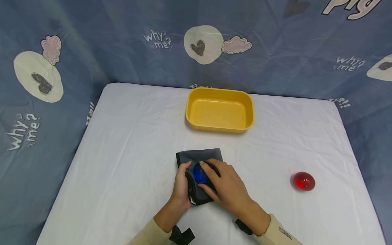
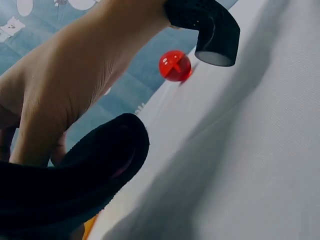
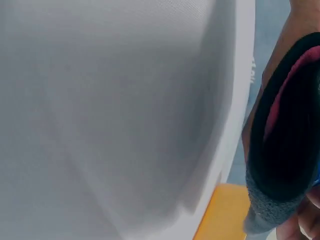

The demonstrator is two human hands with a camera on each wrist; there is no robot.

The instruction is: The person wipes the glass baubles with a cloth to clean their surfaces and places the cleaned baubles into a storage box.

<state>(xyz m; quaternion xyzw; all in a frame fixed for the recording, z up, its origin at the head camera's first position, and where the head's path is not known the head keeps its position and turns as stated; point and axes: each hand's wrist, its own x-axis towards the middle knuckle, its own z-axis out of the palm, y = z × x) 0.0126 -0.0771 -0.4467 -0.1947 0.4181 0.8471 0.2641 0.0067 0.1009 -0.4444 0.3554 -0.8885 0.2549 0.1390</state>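
A dark grey cloth piece (image 1: 200, 156) with a black edge is held above the white table by my left hand (image 1: 180, 190), its thumb on top and the other fingers hidden beneath. It looks folded or pouch-like; in the right wrist view the cloth (image 3: 272, 212) curves round a dark hollow with some pink inside. Against its upper face lies a clear blue ball (image 1: 199, 174). My right hand (image 1: 231, 189) holds this ball between thumb and fingers, partly covering it. In the left wrist view the right hand (image 2: 70, 65) is behind the cloth (image 2: 110, 150).
A yellow rectangular tray (image 1: 218, 127) stands at the table's far edge, beyond the cloth. To the right of my hands a clear red ball (image 1: 304, 181) rests on the white tablecloth (image 1: 137, 143). Blue printed curtain (image 1: 122, 41) surrounds the table.
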